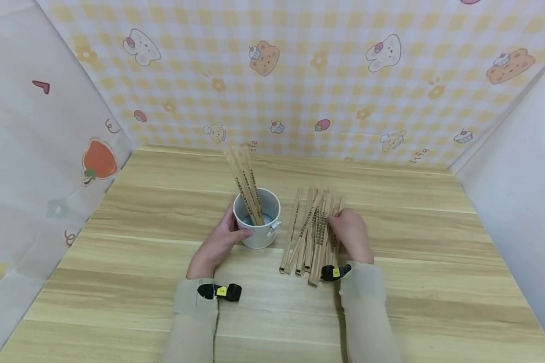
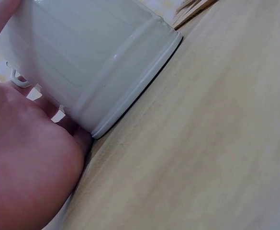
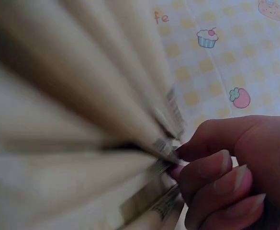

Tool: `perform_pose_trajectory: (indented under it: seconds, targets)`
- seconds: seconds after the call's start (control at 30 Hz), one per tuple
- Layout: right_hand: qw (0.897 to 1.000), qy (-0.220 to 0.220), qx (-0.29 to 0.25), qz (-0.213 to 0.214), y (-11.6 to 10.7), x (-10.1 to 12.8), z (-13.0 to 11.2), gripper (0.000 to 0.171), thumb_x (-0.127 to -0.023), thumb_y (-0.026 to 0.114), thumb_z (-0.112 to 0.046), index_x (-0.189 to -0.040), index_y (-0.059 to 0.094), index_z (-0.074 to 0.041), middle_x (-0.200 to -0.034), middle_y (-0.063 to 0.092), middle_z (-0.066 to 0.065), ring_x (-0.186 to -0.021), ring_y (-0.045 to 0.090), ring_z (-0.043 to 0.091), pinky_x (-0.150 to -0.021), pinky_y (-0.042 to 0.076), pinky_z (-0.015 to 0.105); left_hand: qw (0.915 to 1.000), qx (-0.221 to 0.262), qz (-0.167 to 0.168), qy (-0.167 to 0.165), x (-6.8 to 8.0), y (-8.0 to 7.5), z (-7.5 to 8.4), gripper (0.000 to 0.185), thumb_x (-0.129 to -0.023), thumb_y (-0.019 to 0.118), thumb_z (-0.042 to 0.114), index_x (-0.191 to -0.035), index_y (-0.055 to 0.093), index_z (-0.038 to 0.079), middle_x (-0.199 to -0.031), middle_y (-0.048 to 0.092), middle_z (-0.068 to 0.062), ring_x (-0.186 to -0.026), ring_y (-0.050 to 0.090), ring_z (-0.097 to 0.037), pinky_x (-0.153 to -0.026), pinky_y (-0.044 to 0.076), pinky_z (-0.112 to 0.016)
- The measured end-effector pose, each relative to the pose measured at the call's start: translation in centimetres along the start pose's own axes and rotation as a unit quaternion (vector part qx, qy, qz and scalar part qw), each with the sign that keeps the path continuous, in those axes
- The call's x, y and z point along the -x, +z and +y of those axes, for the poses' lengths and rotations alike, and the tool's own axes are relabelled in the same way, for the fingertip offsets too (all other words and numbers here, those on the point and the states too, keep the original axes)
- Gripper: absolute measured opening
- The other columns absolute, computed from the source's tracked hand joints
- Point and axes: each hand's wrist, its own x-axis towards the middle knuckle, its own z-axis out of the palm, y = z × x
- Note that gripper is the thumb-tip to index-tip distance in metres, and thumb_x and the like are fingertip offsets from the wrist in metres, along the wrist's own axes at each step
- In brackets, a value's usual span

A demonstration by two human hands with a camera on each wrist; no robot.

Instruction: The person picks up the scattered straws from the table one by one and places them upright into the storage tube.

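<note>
A small white metal bucket (image 1: 257, 237) stands on the table, held around its left side by my left hand (image 1: 220, 242), thumb at the front. Several paper-wrapped straws (image 1: 247, 189) lean to the left inside it. In the left wrist view the bucket's wall (image 2: 92, 52) rises beside my palm (image 2: 32, 153). To the right lies a loose pile of wrapped straws (image 1: 315, 237) with dark print. My right hand (image 1: 351, 232) pinches a straw at the pile's right side. Blurred straws (image 3: 82, 96) fan out from the right fingertips in the right wrist view.
The wood-grain table (image 1: 436, 302) runs back to a yellow checked cloth wall (image 1: 300, 91) with cartoon prints. Pale side panels (image 1: 36, 126) border it left and right. The bucket's small handle joint (image 1: 274, 226) faces the pile.
</note>
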Motion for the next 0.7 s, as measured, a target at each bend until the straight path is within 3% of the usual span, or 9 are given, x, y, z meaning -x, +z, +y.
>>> perform_pose_trajectory:
  seconds: [0.27, 0.7]
  targets:
    - [0.998, 0.029, -0.046, -0.037, -0.6, 0.3, 0.2, 0.033, -0.085, 0.044, -0.028, -0.056, 0.039, -0.012, -0.048, 0.037, -0.002, -0.04, 0.037, 0.015, -0.038, 0.035, 0.027, 1.0, -0.005, 0.003, -0.003, 0.1, 0.1, 0.2, 0.087, -0.076, 0.066, 0.005, -0.141, 0.015, 0.031, -0.145, 0.018, 0.001, -0.131, 0.017, -0.016, -0.106, 0.013, -0.039]
    - [0.995, 0.034, -0.09, -0.039, -2.3, -0.1, 1.5, 0.036, -0.087, 0.036, -0.035, -0.08, 0.052, -0.003, -0.06, 0.054, 0.008, -0.048, 0.05, 0.02, -0.045, 0.044, 0.03, 0.9999, -0.006, -0.005, -0.008, 0.4, 0.5, 1.4, 0.087, -0.078, 0.062, 0.001, -0.143, 0.009, 0.026, -0.147, 0.013, -0.003, -0.132, 0.013, -0.019, -0.106, 0.011, -0.041]
